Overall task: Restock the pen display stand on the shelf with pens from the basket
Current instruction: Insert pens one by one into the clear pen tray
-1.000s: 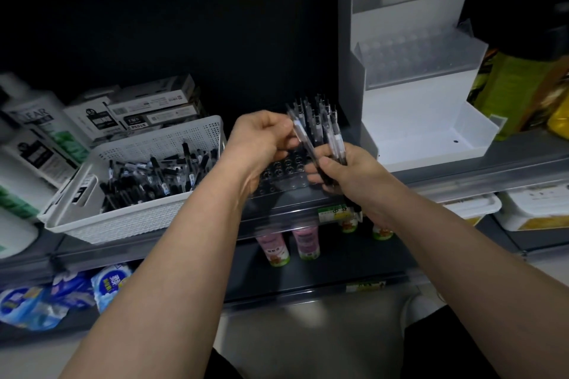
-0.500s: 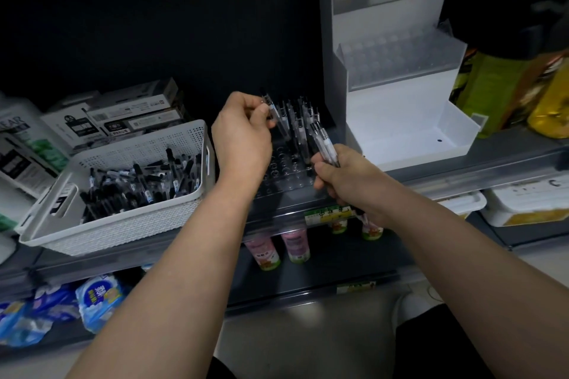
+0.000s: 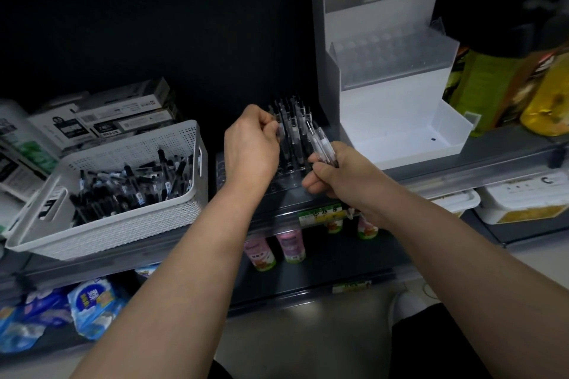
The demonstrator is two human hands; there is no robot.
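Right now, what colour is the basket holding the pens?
The basket is white, with perforated walls; head view shows it best.

Single view: head cam, wide-angle, sits above and in front of the shelf point(image 3: 492, 160), facing forward and down onto it. Close in, arm's reach: left hand point(image 3: 251, 144) and right hand point(image 3: 335, 172) meet over the shelf's middle. Lower tier point(image 3: 332, 258) shows beneath the shelf.
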